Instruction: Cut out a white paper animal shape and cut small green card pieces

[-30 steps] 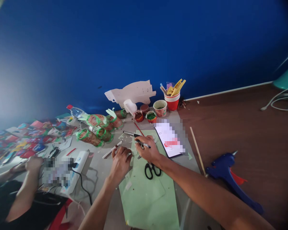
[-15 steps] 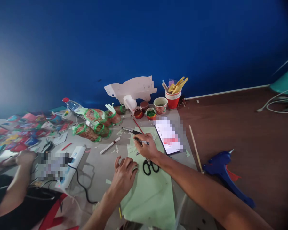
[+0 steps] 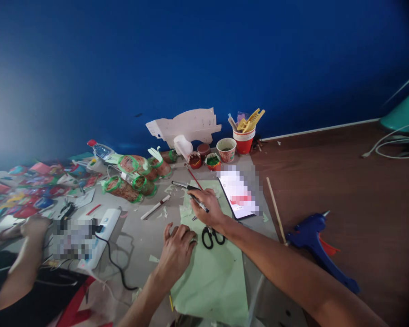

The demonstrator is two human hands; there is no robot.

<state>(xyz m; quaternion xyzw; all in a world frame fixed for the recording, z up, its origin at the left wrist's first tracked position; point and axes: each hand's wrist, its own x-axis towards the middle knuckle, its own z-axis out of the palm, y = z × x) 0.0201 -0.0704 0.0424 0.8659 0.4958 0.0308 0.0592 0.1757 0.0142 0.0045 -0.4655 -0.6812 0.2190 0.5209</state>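
Note:
My right hand (image 3: 209, 209) is closed around a pen (image 3: 200, 202), dark with a silvery part, held above the far end of a pale green sheet of paper (image 3: 209, 281). My left hand (image 3: 177, 247) rests on the left edge of that sheet, fingers bent and somewhat apart; its fingertips are partly hidden. Between my hands lies a pair of scissors (image 3: 207, 238) with black handles, the blades covered by my right hand and wrist. Just beyond my right hand is a craft knife or pen-like tool (image 3: 180, 185) with a dark grip. A phone (image 3: 238, 195) with a lit screen lies to the right.
Paint cups (image 3: 213, 162), a red cup of tools (image 3: 244, 141) and painted bottles (image 3: 122, 188) stand near the wall. A blue glue gun (image 3: 322, 247) and a wooden stick (image 3: 276, 209) lie right. At left are a power strip (image 3: 105, 231) and another person's arm (image 3: 30, 254).
The pen has tilted in my right hand, its right end now pointing lower toward the paper. My left hand has stayed nearly still. The whole view has shifted slightly.

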